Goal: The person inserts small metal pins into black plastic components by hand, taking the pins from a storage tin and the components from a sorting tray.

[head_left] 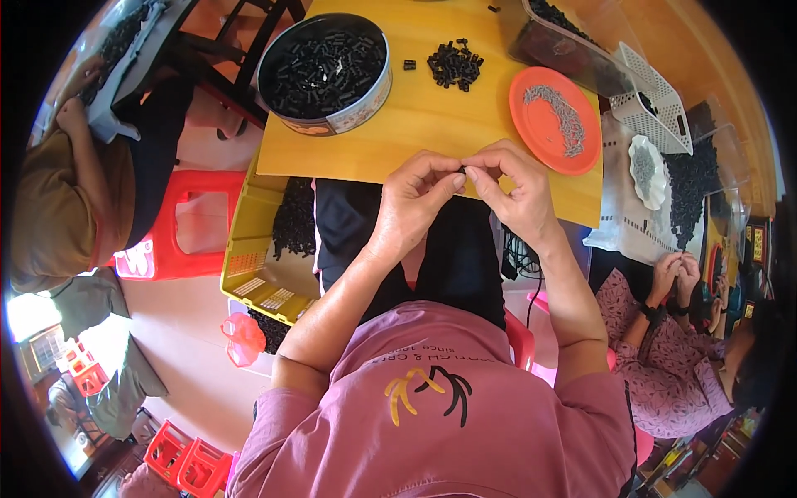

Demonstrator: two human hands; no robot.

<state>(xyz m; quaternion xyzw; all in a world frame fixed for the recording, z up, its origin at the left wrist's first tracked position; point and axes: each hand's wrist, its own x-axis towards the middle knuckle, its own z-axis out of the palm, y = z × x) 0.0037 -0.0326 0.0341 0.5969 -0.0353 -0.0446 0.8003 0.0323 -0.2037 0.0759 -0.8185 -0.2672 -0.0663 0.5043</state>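
My left hand (422, 192) and my right hand (510, 184) meet at the front edge of the yellow table (374, 148). Between their pinched fingertips is a small black plastic part (462, 170), mostly covered by the fingers. Beyond them lies a loose pile of small black parts (455, 65), with one black piece (409, 65) apart to its left. An orange plate (531, 137) holding small grey metal pins (558, 116) sits right of my hands. At the far left stands a round tin (344, 119) full of black parts.
A yellow crate (237, 241) with black parts stands below the table's left side, beside a red stool (199, 220). A clear bin (548, 46) and a white basket (656, 91) are at the far right. People sit on both sides; one person's hands (674, 274) work at right.
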